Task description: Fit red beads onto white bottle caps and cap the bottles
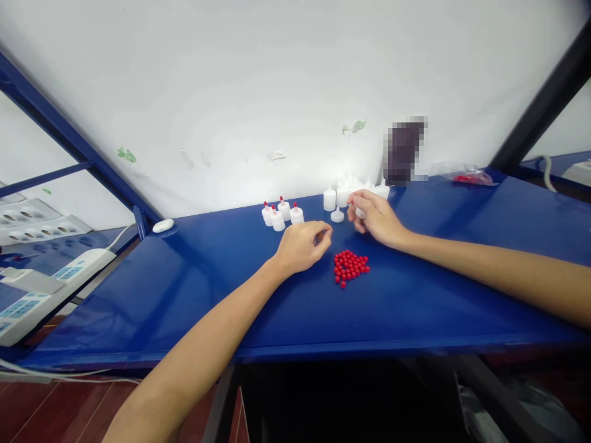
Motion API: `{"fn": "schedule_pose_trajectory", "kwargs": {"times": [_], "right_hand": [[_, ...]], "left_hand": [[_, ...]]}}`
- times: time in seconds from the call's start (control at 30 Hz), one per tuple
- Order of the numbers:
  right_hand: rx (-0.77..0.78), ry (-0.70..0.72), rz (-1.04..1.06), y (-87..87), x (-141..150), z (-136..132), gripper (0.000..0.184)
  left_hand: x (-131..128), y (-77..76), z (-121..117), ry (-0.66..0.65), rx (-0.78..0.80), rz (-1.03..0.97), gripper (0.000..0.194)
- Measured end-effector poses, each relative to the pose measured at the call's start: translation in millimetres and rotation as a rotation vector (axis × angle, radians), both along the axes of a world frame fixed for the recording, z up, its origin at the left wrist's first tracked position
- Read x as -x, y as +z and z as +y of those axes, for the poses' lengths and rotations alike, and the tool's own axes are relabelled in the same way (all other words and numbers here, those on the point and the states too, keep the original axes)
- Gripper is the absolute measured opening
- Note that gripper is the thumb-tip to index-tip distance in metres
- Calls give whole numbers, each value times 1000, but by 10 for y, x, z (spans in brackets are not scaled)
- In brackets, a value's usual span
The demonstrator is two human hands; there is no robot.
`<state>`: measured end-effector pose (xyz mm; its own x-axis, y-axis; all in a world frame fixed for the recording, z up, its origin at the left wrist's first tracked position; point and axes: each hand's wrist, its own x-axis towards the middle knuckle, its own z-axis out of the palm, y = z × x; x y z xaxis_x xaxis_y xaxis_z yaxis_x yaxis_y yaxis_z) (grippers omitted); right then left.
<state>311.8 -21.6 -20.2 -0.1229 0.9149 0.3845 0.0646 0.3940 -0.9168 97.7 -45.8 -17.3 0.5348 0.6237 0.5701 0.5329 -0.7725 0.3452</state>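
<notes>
- Fingers of the right hand (379, 220) pinch a partly hidden white piece (360, 213); the left hand's (302, 247) curl, contents unclear.
- Red caps (349, 267) lie near on the bench (415, 314); red-tipped bottles (284, 211) stand left.
- Capping seems underway; the next move likely calls for careful alignment.

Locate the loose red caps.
In the head view, the loose red caps lie right of centre on the blue table, just right of the left hand and nearer the front edge than the right hand.
</notes>
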Motion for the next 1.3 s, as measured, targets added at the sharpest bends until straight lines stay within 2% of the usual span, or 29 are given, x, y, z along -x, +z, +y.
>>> {"fn": "schedule_pose_trajectory", "kwargs": {"times": [0.23, 0.33, 0.47, 0.63, 0.73, 0.97, 1.17, 1.3], "right_hand": [[-7, -99, -139, 48, 13, -38, 20], [-23, -96, -208, 66, 23, -62, 21], [-25, -46, -211, 60, 16, -58, 13], [2, -14, -121, 29, -18, -11, 38], [9, -19, -170, 35, -22, -14, 45], [-24, -23, -305, 42, -15, -24, 32], [-41, -75, -340, 31, -20, -1, 33], [-149, -80, -415, 52, 12, -60, 31]], "left_hand": [[16, 4, -10, -47, -3, 37, 22], [16, 9, -15, -53, -6, 52, 22], [19, 7, -17, -54, -11, 69, 21], [20, -3, -16, -58, -25, 79, 20], [16, 1, -19, -60, -34, 86, 20], [14, 5, -24, -62, -38, 113, 20], [12, 9, -28, -53, -15, 128, 21], [11, 21, -32, -35, 31, 124, 22]]}}
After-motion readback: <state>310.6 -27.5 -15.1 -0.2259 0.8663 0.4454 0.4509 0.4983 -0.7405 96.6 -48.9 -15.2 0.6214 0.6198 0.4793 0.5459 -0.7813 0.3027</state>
